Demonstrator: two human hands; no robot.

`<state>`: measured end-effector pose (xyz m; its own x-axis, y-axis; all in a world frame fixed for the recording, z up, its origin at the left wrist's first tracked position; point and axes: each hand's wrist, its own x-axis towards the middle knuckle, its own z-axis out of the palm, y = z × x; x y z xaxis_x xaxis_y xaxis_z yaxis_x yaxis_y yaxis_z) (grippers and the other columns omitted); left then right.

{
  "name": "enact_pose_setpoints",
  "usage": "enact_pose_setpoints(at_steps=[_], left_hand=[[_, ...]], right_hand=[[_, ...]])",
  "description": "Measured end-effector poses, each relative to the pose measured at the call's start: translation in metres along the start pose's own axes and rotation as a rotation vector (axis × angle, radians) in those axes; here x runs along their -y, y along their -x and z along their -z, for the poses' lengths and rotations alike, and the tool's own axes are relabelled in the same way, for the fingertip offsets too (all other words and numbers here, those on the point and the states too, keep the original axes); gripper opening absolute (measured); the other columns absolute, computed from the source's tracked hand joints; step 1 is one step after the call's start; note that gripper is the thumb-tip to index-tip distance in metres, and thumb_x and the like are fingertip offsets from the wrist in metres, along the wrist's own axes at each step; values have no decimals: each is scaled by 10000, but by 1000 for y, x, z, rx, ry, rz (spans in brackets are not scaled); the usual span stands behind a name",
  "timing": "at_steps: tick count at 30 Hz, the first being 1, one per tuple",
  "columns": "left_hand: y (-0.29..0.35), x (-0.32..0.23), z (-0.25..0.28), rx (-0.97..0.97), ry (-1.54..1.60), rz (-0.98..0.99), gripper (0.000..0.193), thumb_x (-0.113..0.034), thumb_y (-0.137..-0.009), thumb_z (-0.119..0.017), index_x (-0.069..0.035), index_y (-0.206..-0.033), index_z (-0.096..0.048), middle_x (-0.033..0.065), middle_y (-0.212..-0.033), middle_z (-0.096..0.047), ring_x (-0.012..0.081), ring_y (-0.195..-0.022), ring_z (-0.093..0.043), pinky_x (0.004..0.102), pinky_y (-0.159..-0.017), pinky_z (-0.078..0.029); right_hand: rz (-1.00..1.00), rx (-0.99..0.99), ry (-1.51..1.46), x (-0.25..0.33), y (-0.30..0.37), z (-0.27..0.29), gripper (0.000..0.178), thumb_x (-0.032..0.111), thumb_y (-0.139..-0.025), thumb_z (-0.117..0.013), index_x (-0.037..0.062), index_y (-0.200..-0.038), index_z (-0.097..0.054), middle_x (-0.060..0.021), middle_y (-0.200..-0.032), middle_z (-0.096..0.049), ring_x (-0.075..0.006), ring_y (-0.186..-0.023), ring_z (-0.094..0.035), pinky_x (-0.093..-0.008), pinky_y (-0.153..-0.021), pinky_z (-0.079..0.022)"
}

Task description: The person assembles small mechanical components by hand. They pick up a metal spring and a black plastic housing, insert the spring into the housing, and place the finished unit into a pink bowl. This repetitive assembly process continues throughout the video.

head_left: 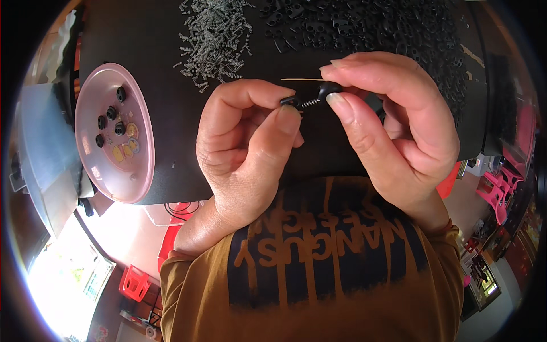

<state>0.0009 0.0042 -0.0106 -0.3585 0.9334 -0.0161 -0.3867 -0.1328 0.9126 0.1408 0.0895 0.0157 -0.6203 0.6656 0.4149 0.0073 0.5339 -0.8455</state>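
Observation:
Over the dark table, my left hand [250,134] pinches a small black plastic part [289,101] between thumb and forefinger. A short metal coil spring [310,103] bridges the gap from that part to a rounded black plastic piece [329,89]. My right hand [393,117] grips this rounded piece between thumb and fingers. Those same right fingers also hold a thin wooden toothpick [302,79], which points left above the spring. Whether the spring sits inside either black part cannot be made out.
A pink oval plate [147,165] at the left holds several small black pieces. Loose springs [213,43] lie heaped at the far side of the table [171,171], beside a wide spread of black plastic parts [364,25]. Red stool [135,283] stands on the floor, lower left.

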Motion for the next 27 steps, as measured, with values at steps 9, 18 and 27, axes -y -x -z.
enact_pose_setpoints(at_steps=[9,18,27], left_hand=[[1,-2,-3,-37,27,-2,159,-16,-823,-558,3,-967,-493,23,-772,-555,33,-631,-510,161,-576,-422],[1,-1,0,-14,28,-26,151,-16,-828,-550,-2,-967,-493,30,-771,-554,42,-635,-513,172,-585,-428],[0,2,1,54,169,53,141,-23,-834,-542,5,-965,-498,86,-823,-586,77,-629,-538,193,-553,-453]], right_hand=[[255,-18,228,-6,-4,-1,291,-123,-706,-612,-37,-980,-565,-139,-940,-604,-198,-840,-589,-240,-694,-481],[173,-84,144,3,-3,-13,288,-130,-701,-609,-42,-972,-565,-142,-931,-602,-195,-851,-586,-245,-708,-487],[-175,-52,-361,2,-1,-7,287,-97,-785,-544,-47,-1064,-504,-124,-972,-571,-136,-893,-560,-231,-780,-469]])
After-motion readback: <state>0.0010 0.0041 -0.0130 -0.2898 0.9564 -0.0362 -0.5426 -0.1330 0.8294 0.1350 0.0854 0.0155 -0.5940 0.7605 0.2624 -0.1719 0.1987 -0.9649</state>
